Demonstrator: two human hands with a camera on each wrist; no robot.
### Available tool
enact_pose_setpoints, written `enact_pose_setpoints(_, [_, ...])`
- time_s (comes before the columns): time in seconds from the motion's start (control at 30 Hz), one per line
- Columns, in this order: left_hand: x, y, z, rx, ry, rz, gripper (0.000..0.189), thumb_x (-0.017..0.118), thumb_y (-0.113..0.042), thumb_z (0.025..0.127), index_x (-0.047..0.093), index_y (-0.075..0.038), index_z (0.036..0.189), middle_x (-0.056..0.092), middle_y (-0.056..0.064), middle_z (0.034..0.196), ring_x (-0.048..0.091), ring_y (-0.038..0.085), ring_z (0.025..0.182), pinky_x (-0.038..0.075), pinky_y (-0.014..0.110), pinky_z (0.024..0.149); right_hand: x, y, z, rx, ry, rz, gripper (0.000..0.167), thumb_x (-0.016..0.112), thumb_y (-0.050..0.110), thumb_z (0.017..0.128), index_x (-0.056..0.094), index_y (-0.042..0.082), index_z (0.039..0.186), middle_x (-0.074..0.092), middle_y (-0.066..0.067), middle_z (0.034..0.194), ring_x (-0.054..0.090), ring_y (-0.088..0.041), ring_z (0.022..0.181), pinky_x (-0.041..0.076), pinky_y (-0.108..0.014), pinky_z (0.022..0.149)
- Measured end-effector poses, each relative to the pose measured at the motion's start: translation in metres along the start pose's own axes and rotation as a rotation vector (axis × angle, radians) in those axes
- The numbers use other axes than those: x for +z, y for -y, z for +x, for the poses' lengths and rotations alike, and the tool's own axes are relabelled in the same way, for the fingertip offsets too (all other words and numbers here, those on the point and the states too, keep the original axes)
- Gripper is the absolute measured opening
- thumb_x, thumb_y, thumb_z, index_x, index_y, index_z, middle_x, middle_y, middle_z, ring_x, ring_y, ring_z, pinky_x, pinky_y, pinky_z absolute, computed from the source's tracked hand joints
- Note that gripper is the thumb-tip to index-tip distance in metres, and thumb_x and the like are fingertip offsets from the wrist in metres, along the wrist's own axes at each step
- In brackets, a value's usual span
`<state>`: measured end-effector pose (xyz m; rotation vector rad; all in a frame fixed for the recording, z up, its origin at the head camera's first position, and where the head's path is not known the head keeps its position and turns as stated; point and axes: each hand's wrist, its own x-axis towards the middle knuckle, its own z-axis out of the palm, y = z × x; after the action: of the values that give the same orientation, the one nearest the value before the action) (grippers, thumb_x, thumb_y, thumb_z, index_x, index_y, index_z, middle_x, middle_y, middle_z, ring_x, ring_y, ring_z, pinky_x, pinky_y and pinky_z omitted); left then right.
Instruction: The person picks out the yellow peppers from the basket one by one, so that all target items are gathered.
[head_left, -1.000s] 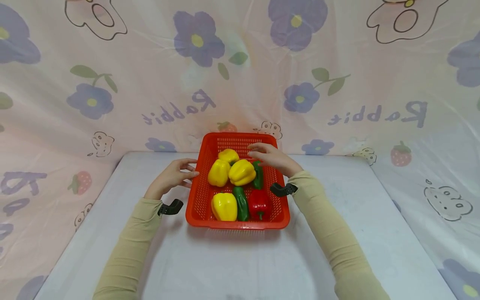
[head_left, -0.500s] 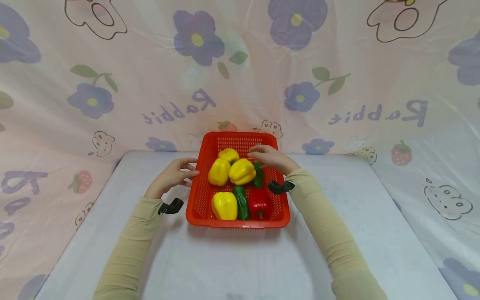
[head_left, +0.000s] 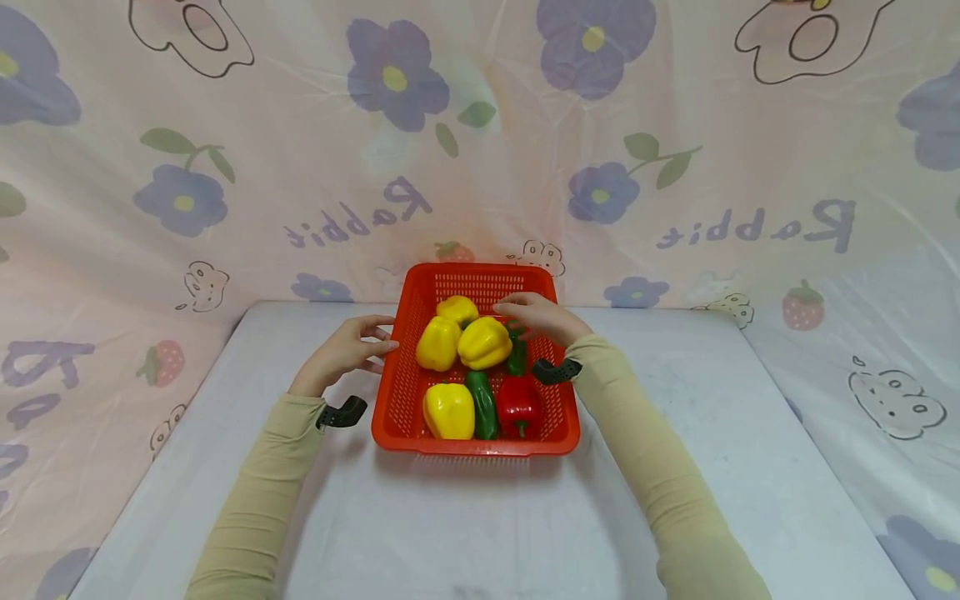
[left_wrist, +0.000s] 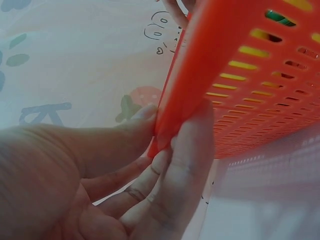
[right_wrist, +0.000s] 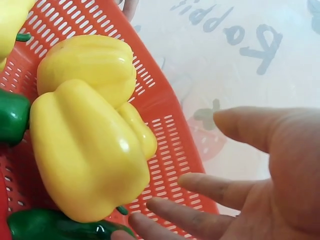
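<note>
A red plastic basket (head_left: 476,448) with slotted walls holds yellow bell peppers (head_left: 449,411), a red bell pepper (head_left: 519,407) and long green vegetables (head_left: 482,406). On its left side, my left hand (head_left: 341,357) grips the rim; the left wrist view puts the thumb on one side of the rim (left_wrist: 185,90) and the fingers on the other. My right hand (head_left: 543,317) hovers over the basket's back right part, fingers spread and holding nothing. In the right wrist view, the nearest large yellow bell pepper (right_wrist: 90,150) lies apart from those fingers. Part of the back green vegetable (head_left: 517,354) is hidden.
The basket stands on a white table (head_left: 472,533) close to its back edge. Behind the table hangs a pale curtain (head_left: 480,167) printed with flowers and rabbits. Black straps (head_left: 342,412) sit at both wrists.
My right wrist and forearm have shifted slightly to the left, and the right hand is a little lower over the basket. The left hand and the vegetables have stayed in place.
</note>
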<state>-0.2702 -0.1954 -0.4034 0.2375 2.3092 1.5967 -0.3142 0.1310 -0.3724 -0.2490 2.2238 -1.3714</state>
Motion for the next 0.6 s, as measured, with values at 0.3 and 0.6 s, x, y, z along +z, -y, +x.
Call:
enact_pose_setpoints(0.3, [0.0, 0.001, 0.0, 0.002, -0.003, 0.003, 0.056, 0.062, -0.007, 0.093, 0.038, 0.002, 0.143, 0.05, 0.025, 0.115, 0.064, 0.026, 0.082, 0.058, 0.041, 0.068, 0.0, -0.004, 0.01, 0.058, 0.01, 0.058, 0.055, 0.051, 0.036, 0.099, 0.041, 0.003, 0.141, 0.04, -0.021, 0.143, 0.045, -0.039, 0.124, 0.038, -0.054, 0.102])
enact_pose_setpoints(0.6, [0.0, 0.002, 0.0, 0.002, -0.001, 0.003, 0.056, 0.062, -0.007, 0.093, 0.037, 0.002, 0.143, 0.05, 0.025, 0.115, 0.064, 0.026, 0.083, 0.058, 0.041, 0.068, 0.001, -0.007, 0.014, 0.074, 0.014, 0.067, 0.054, 0.053, 0.036, 0.098, 0.042, 0.002, 0.139, 0.045, -0.018, 0.137, 0.048, -0.038, 0.121, 0.039, -0.054, 0.101])
